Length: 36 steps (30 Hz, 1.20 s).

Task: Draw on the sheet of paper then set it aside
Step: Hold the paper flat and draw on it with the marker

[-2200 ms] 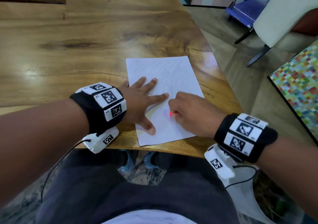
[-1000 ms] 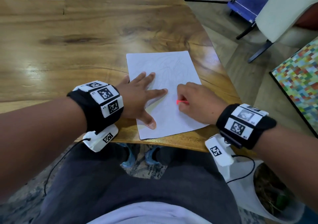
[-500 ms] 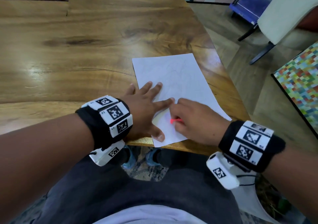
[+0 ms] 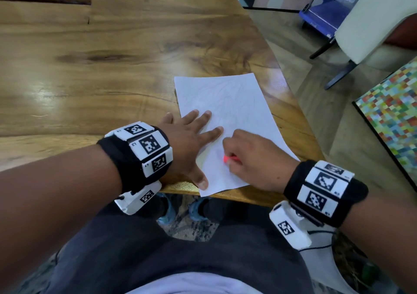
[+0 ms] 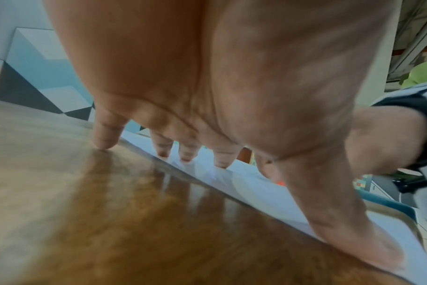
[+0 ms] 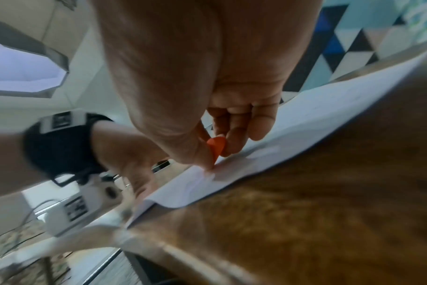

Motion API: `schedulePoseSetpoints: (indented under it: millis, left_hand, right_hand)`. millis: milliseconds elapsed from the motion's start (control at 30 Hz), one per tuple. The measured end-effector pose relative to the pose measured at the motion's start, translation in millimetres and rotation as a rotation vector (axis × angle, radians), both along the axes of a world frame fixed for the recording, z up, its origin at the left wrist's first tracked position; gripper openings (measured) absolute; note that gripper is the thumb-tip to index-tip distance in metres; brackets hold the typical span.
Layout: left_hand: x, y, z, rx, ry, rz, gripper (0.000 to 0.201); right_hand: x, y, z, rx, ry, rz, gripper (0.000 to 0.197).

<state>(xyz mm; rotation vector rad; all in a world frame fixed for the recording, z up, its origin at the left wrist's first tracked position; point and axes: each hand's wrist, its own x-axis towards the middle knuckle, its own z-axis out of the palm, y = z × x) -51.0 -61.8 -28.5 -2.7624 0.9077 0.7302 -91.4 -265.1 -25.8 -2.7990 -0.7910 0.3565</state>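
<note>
On the glossy wooden counter (image 4: 112,72), my left hand (image 4: 189,144) lay flat with spread fingers pinning the white sheet of paper (image 4: 230,104) near the edge, so my right hand (image 4: 252,158), pinching a short orange crayon (image 4: 229,158), could draw.

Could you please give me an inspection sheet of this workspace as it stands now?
Surface: wooden table, glossy, a dark slot at its far left.
Job's things: sheet of paper flat near the table's front edge, faint lines on it; orange crayon tip on the sheet.
Clutter: nothing seen.
Hands: left hand spread, pressing the sheet; right hand pinches the crayon.
Cables: thin black cable from the right wrist unit.
Surroundings: chair, multicoloured mat.
</note>
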Motion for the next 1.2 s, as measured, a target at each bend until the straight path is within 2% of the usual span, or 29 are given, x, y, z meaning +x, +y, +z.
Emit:
schedulePoseSetpoints:
  millis: [100, 233, 300, 367, 567, 667, 800, 867, 1033, 1100, 1200]
  left_hand:
    - [0, -2, 1, 0.010, 0.014, 0.009, 0.135]
    - [1, -4, 3, 0.033, 0.018, 0.013, 0.135]
    - [2, -4, 3, 0.041, 0.012, 0.018, 0.136]
    - [2, -4, 3, 0.050, 0.015, 0.024, 0.136]
    - [4, -4, 2, 0.063, 0.029, 0.018, 0.136]
    - [4, -4, 2, 0.062, 0.037, 0.020, 0.136]
    - [3, -2, 2, 0.053, 0.023, 0.021, 0.134]
    - [3, -3, 2, 0.054, 0.035, 0.025, 0.134]
    - [4, -4, 3, 0.065, 0.051, 0.021, 0.137]
    - [4, -4, 3, 0.068, 0.045, 0.020, 0.137]
    - [3, -3, 4, 0.068, 0.036, 0.018, 0.135]
  right_hand:
    - [-5, 5, 1, -0.027, 0.024, 0.072, 0.017]
    - [28, -11, 6, -0.036, -0.007, -0.183, 0.014]
    - [38, -16, 6, -0.046, -0.031, -0.256, 0.014]
    - [34, -12, 6, -0.040, -0.022, -0.225, 0.013]
    - [-12, 18, 4, -0.003, 0.054, 0.112, 0.013]
    - [6, 12, 7, -0.008, 0.068, 0.025, 0.004]
    - [37, -5, 9, -0.028, -0.009, -0.205, 0.013]
    - [32, -3, 8, -0.024, -0.009, -0.157, 0.013]
    - [-3, 13, 4, 0.026, 0.063, 0.150, 0.006]
    - [2, 11, 5, 0.003, 0.049, 0.140, 0.006]
    - [26, -1, 8, -0.015, 0.008, -0.071, 0.008]
